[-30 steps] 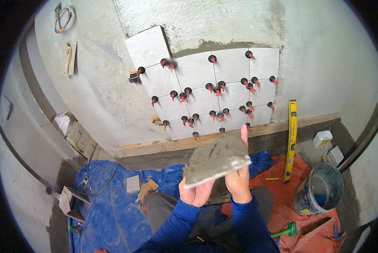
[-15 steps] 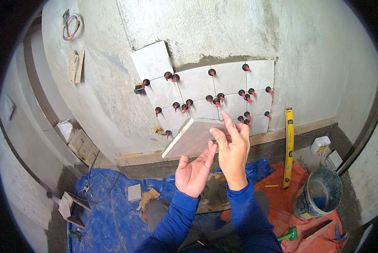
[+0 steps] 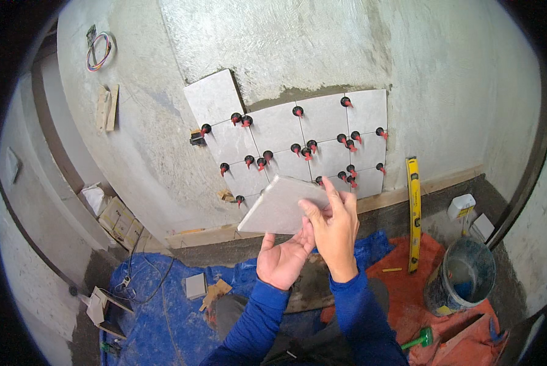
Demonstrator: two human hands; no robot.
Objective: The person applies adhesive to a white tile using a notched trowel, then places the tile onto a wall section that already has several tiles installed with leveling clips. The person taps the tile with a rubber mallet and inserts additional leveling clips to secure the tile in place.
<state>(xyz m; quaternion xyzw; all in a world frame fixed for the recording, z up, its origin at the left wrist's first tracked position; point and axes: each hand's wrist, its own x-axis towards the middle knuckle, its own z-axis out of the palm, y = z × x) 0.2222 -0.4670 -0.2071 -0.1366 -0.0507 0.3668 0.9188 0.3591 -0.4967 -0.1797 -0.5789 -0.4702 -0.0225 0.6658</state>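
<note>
Between both hands I hold a square light-grey tile (image 3: 278,205), tilted in front of the wall. My right hand (image 3: 337,229) pinches its right side, thumb on the near face and fingers at the edge. My left hand (image 3: 284,261) bears its lower edge on curled fingers, palm up. Behind it, rows of tiles (image 3: 278,129) are set on the wall, with black round levelling clips with red handles (image 3: 306,152) along their joints. A single tile (image 3: 214,96) stands higher at the upper left, beside a strip of wet adhesive. The held tile hides part of the lowest row.
A yellow spirit level (image 3: 414,213) leans on the wall at right, near a dirty bucket (image 3: 467,274). A green-headed tool (image 3: 425,337) lies on orange sheeting (image 3: 377,317). Blue tarp (image 3: 157,317) covers the left floor, with a cable, a small tile piece (image 3: 195,285) and cardboard (image 3: 214,294).
The held tile has turned so more of its broad face shows and its thick edge less. My left hand has shifted slightly right along its lower edge. The whole view has moved a little.
</note>
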